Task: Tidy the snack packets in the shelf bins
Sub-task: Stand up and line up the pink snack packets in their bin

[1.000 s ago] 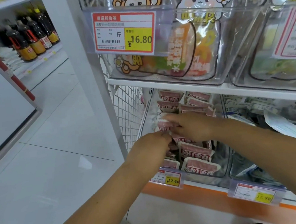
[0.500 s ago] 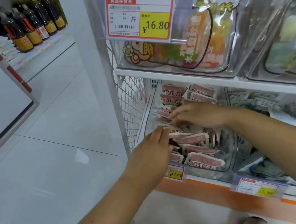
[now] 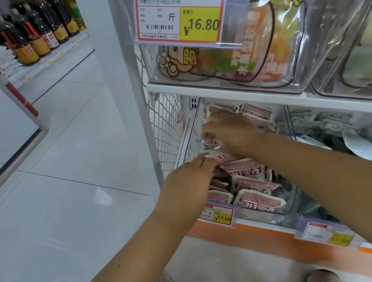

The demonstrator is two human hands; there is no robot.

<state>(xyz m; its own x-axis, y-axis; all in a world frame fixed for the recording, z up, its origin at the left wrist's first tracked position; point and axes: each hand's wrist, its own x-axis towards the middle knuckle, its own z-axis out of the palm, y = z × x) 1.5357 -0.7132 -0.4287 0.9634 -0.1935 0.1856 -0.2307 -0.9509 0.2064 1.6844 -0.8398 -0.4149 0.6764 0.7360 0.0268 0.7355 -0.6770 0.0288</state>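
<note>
Lower shelf [image 3: 265,223], clear bin [image 3: 289,196] on it, pink snack packets [image 3: 261,203] inside

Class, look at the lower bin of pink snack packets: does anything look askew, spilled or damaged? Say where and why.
The pink packets in the bin are uneven: the front ones lie in overlapping rows, but those between the left hand and right hand tilt at mixed angles. Nothing looks spilled or torn.

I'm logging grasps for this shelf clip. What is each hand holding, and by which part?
The right hand grips a pink packet by one end; the left hand pinches a second packet by its white sealed edge.
</note>
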